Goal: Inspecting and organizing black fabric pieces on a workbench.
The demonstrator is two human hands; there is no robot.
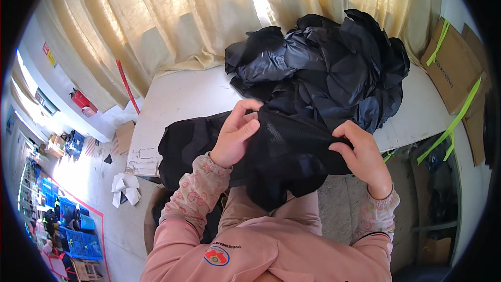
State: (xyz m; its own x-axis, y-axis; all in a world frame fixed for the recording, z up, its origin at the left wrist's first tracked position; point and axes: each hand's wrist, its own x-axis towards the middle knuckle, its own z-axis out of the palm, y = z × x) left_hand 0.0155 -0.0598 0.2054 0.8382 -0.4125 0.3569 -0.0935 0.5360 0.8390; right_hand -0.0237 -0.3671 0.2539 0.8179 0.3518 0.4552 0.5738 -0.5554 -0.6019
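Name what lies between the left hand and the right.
In the head view, black mesh cloth spans the stretch between the left hand and the right hand.

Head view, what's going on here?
A person holds a black cloth stretched between the left hand and the right hand, at the near edge of a white table. Part of it looks like mesh. Beyond it, a crumpled black heap lies on the table by beige curtains.
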